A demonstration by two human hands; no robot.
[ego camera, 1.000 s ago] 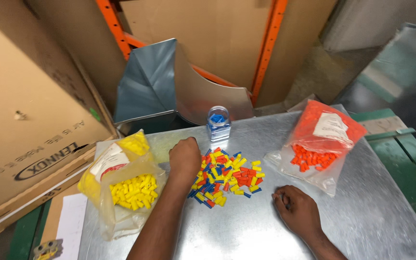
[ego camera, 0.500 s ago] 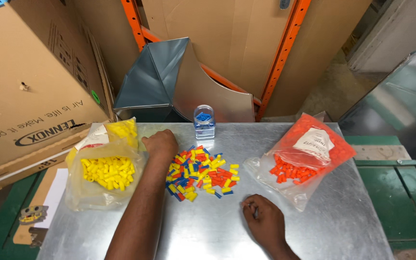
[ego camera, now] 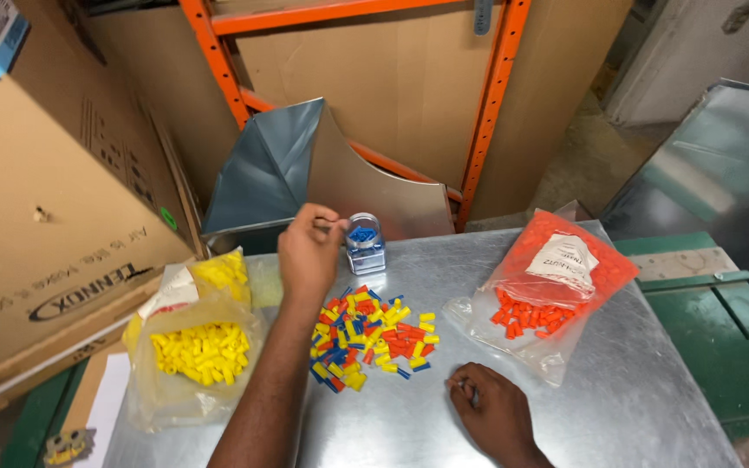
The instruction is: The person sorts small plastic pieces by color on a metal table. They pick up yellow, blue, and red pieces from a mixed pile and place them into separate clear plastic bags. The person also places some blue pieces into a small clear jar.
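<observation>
A pile of small yellow, red and blue wire connectors (ego camera: 373, 336) lies in the middle of the metal table (ego camera: 635, 407). Behind it stands a small clear jar (ego camera: 364, 244) holding blue connectors. My left hand (ego camera: 309, 253) is lifted above the pile, its thumb and forefinger pinched on a small piece just left of the jar's mouth. My right hand (ego camera: 491, 414) rests on the table near the front edge, right of the pile, with its fingers curled in. I cannot see anything in it.
A plastic bag of yellow connectors (ego camera: 192, 351) lies at the left, and a bag of orange ones (ego camera: 548, 290) at the right. A bent sheet-metal duct piece (ego camera: 305, 169), cardboard boxes (ego camera: 36, 199) and orange rack posts (ego camera: 491, 104) stand behind the table.
My left hand has risen off the pile and moved back to the jar with its fingertips pinched. The right hand has stayed on the table. The camera has shifted.
</observation>
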